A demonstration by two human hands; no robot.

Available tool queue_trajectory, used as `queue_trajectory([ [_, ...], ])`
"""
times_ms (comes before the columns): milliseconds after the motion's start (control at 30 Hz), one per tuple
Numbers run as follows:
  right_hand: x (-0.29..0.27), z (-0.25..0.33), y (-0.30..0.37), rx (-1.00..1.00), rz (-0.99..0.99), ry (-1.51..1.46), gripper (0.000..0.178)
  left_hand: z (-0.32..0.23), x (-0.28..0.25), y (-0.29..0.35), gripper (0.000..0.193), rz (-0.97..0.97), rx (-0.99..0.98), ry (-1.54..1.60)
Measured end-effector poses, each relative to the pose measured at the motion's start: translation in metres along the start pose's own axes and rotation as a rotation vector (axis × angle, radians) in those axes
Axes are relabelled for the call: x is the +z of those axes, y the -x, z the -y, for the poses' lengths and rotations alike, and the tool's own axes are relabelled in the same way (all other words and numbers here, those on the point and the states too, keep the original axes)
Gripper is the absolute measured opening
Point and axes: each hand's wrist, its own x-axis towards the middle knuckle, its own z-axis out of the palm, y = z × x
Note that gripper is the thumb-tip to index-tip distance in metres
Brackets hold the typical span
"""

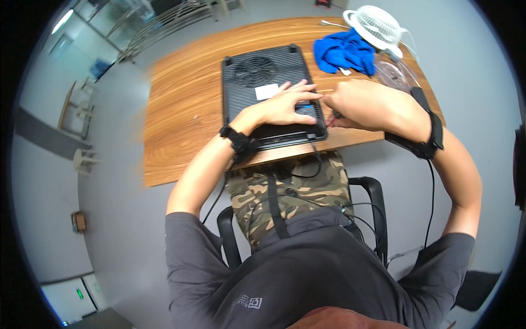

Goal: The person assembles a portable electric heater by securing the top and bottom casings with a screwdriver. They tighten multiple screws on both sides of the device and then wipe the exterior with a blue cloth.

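Note:
A flat black appliance point(235, 96) lies underside up on the wooden table, with a round fan grille, small feet and a white label; it looks like an induction cooker. Across its lower right part rests my left hand point(285, 107), fingers spread and pressing on the casing. A small bluish patch shows between thumb and fingers. My right hand point(350, 104) is closed at the appliance's right edge. Something small, dark and reddish pokes out below its fingers, too hidden to name. A black cable point(316, 156) hangs off the appliance's near edge.
On the table's far right are a crumpled blue cloth point(345, 52), a white fan point(375, 27) with its cord, and a clear plastic container point(392, 74). A black object point(420, 97) lies near the right edge. Black chair armrests point(375, 203) flank my lap.

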Motion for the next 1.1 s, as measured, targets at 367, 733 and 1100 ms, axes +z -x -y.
queue_trajectory([
  [367,-0.013,0.000,-0.009,0.007,0.037,0.002,0.033,0.085,-0.104,0.193,0.028,-0.423,-0.628,-0.186],
  [733,-0.005,0.007,-0.020,-0.013,0.068,0.051,0.035,0.082,-0.062,0.240,0.025,-0.439,-0.784,-0.247],
  [1100,-0.009,0.004,-0.017,0.023,0.074,0.032,0.038,0.080,-0.054,0.237,0.014,-0.403,-0.780,-0.462],
])
